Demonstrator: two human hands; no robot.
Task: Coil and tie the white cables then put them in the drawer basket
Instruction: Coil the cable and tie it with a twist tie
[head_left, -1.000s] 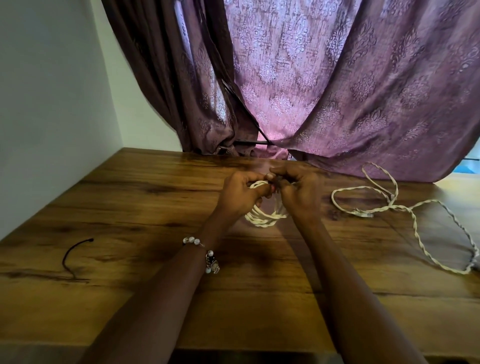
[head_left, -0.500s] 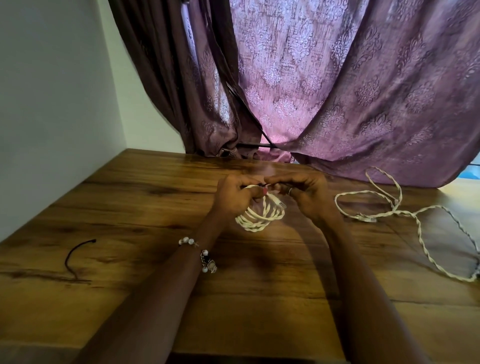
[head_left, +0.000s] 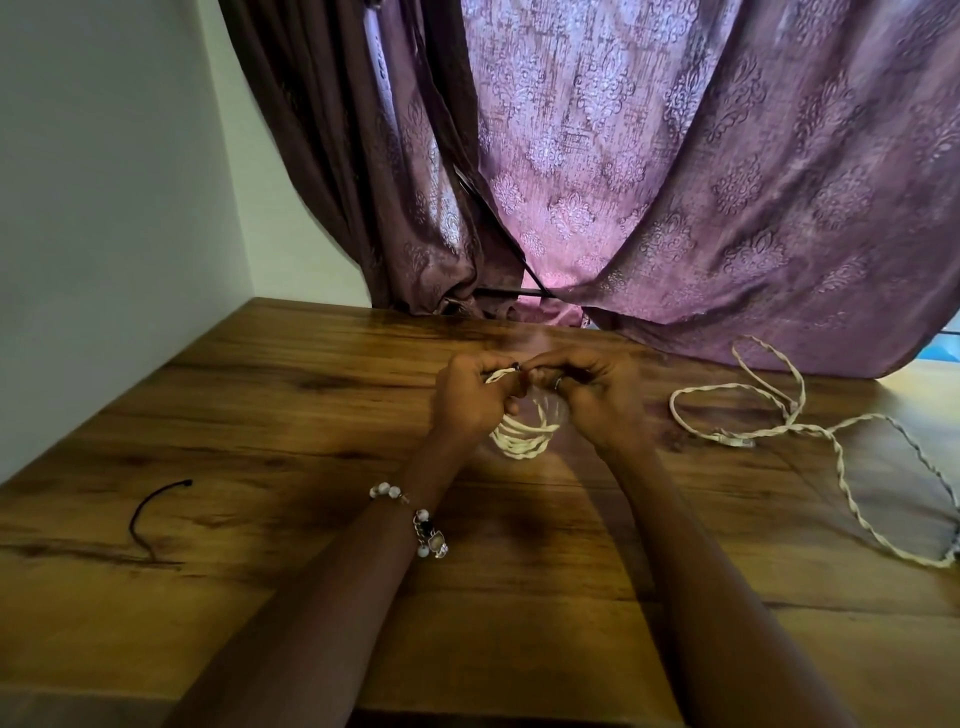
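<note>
Loose cable (head_left: 789, 431) right of coil (head_left: 522, 439)

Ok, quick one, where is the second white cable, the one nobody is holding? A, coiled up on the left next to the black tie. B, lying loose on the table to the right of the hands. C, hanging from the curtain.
B: the loose white cable sprawls uncoiled on the wooden table, right of both hands, which hold the coiled cable.

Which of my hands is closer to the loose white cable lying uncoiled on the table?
Your right hand. The loose white cable lies on the table to its right, with bare wood between them. Your left hand sits farther away, on the other side of the right hand, gripping the coiled cable.
</note>
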